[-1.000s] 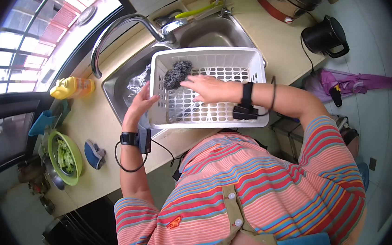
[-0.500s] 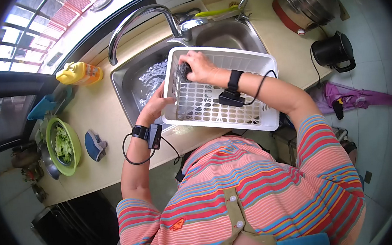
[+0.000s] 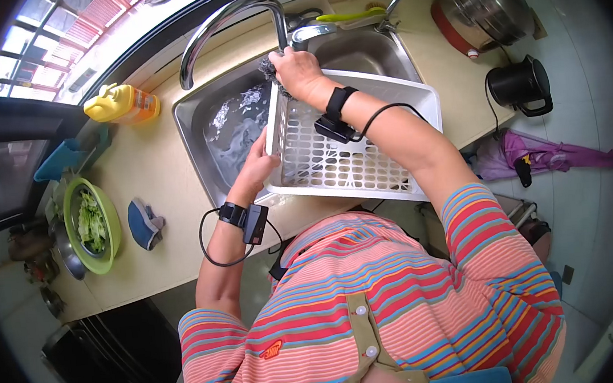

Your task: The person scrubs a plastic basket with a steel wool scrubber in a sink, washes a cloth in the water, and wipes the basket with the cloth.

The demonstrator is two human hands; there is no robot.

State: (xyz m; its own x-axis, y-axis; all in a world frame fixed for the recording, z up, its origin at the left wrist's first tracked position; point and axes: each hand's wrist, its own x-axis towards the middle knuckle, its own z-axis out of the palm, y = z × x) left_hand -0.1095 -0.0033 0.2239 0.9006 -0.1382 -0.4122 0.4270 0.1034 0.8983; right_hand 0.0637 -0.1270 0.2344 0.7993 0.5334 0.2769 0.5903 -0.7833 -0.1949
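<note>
A white plastic basket [image 3: 364, 185] with a slotted bottom is held tilted over the sink's front edge. My left hand [image 3: 256, 168] grips its left end wall, thumb inside and the other fingers hidden behind the wall. At the basket's far left corner, my right hand [image 3: 299, 74] is closed on a dark steel wool scrubber [image 3: 267, 68], which lies against the rim. Behind and left of the basket, soapy-looking water stands in the left basin of the steel sink [image 3: 196, 139]. The chrome faucet [image 3: 195, 41] arches above that basin.
A yellow bottle [image 3: 122, 105] stands left of the sink. Further left are a green bowl of chopped greens [image 3: 112, 241] and a blue-grey cloth item [image 3: 144, 224]. A green-handled brush [image 3: 349, 16] lies behind the sink. At right stand a steel pot [image 3: 483, 4] and a black kettle [image 3: 519, 84].
My right hand has moved with the scrubber from inside the left end wall up to the far left corner rim. The basket has tipped somewhat and shifted slightly right.
</note>
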